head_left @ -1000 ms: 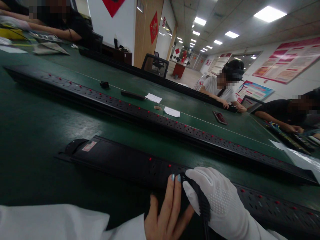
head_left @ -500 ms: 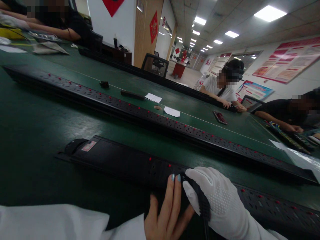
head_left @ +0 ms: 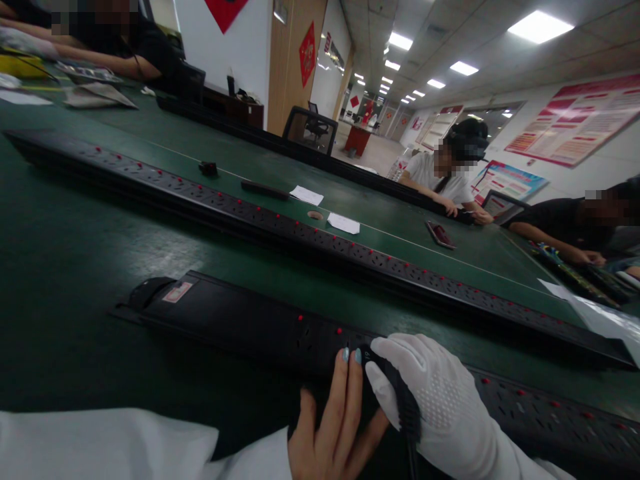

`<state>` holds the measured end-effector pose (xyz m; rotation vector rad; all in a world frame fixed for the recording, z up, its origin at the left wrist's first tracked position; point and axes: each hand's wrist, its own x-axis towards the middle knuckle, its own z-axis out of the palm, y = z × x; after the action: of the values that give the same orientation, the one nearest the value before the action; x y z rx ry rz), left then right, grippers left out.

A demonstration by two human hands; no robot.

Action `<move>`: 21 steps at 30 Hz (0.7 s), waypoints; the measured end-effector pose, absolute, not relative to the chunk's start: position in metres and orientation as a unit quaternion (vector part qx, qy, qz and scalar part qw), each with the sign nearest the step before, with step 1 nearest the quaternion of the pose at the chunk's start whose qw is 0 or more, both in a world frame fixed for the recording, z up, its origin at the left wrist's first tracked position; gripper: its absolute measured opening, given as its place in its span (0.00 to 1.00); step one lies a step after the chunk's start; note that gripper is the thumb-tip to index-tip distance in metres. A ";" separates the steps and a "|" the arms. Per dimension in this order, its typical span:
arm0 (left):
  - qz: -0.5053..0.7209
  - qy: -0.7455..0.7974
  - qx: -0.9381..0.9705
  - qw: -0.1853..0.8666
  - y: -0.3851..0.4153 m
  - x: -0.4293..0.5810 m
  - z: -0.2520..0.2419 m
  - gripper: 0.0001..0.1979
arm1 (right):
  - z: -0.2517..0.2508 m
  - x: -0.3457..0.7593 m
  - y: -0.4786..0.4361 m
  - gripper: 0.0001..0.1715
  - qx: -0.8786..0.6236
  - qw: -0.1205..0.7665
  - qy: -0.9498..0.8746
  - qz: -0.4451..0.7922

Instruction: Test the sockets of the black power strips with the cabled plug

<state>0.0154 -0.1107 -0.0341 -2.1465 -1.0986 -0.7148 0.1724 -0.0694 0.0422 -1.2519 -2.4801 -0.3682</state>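
A long black power strip [head_left: 240, 318] with red indicator dots lies across the green table right in front of me. My left hand [head_left: 333, 420] is bare, its fingers stretched out, two fingertips resting on the strip beside a socket. Just to its right, my right hand [head_left: 440, 383], in a white dotted glove, is closed around a black power plug [head_left: 393, 373]. The plug sits against the strip's face, its cord [head_left: 413, 450] running down toward me. Its prongs are hidden, so I cannot tell how far in it is.
Beyond lies a second long power strip [head_left: 280, 227], parallel to the first. Two paper slips [head_left: 343, 223], a phone [head_left: 441, 235] and a small black piece [head_left: 209, 169] rest farther back. One person [head_left: 450, 173] works across the table; others sit at the far right and upper left.
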 end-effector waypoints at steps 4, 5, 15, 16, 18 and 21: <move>-0.276 -0.414 -0.813 0.303 -0.111 0.015 -0.032 0.22 | 0.043 0.173 -0.070 0.10 -0.441 0.168 -0.872 -0.128; -0.277 -0.414 -0.813 0.302 -0.111 0.015 -0.032 0.22 | 0.043 0.173 -0.070 0.10 -0.438 0.169 -0.873 -0.129; -0.271 -0.414 -0.813 0.306 -0.111 0.014 -0.034 0.24 | 0.042 0.172 -0.068 0.10 -0.435 0.172 -0.874 -0.134; -0.269 -0.413 -0.814 0.307 -0.111 0.014 -0.034 0.24 | 0.041 0.173 -0.068 0.10 -0.436 0.173 -0.873 -0.133; -0.268 -0.412 -0.815 0.306 -0.111 0.014 -0.033 0.24 | 0.041 0.173 -0.069 0.10 -0.437 0.175 -0.873 -0.131; -0.269 -0.414 -0.815 0.304 -0.112 0.014 -0.034 0.25 | 0.041 0.173 -0.069 0.10 -0.432 0.178 -0.875 -0.129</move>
<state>0.0143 -0.1117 -0.0338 -2.1578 -1.0965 -0.7125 0.1735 -0.0692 0.0408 -1.2216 -2.4734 -0.3654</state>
